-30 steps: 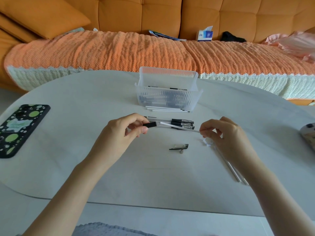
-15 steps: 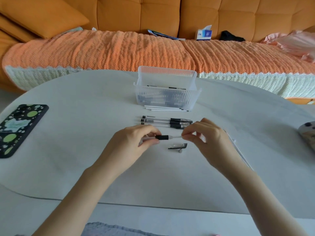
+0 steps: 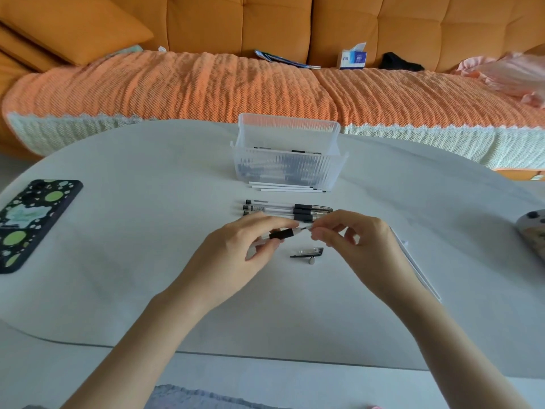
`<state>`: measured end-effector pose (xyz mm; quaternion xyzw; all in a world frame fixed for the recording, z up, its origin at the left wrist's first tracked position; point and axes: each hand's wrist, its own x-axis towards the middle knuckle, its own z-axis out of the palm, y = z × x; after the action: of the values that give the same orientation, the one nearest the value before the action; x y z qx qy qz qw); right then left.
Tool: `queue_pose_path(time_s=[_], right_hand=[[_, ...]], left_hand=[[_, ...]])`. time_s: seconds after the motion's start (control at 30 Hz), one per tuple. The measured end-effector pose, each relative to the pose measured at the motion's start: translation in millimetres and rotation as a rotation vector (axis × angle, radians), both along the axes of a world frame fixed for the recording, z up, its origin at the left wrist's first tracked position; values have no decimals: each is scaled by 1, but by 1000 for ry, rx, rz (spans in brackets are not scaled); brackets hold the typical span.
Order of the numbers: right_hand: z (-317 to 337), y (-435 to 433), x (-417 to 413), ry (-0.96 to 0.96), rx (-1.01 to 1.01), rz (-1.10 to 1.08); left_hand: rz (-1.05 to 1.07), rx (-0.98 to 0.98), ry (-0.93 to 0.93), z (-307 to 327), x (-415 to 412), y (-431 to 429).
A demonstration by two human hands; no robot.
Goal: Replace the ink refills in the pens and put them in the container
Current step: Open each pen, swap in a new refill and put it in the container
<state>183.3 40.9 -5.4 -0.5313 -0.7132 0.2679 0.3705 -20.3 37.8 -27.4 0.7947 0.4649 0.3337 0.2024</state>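
I see the left hand (image 3: 244, 249) gripping the pen (image 3: 281, 234) by its black sleeve, just above the desk (image 3: 147, 261). The right hand (image 3: 356, 243) pinches the pen's tip. The container (image 3: 287, 172) stands just beyond.

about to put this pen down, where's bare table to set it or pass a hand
Bare table runs between the phone case and the left hand, and along the near edge between the forearms. Right of the container, toward the patterned object at the edge, is bare. Crowded: the strip from container through refills, pens and cap to the right hand.
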Motion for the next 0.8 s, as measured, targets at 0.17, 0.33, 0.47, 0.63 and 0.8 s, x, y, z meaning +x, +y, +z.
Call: queue_pose_path(time_s=[0.17,0.33,0.47,0.63,0.8], right_hand=[[0,-1,-3,-26,-8,42],[0,-4,-7,2,-42,84],[3,-6,-6,26,-70,85],[3,-7,-6,28,-63,91],[-1,-6,-7,18,22,86]], left_hand=[[2,0,18,0,3,-3],[61,53,-24,2,8,-4],[85,102,-6,3,11,-6],[78,81,-50,5,15,-6],[63,-51,-144,8,16,-5]])
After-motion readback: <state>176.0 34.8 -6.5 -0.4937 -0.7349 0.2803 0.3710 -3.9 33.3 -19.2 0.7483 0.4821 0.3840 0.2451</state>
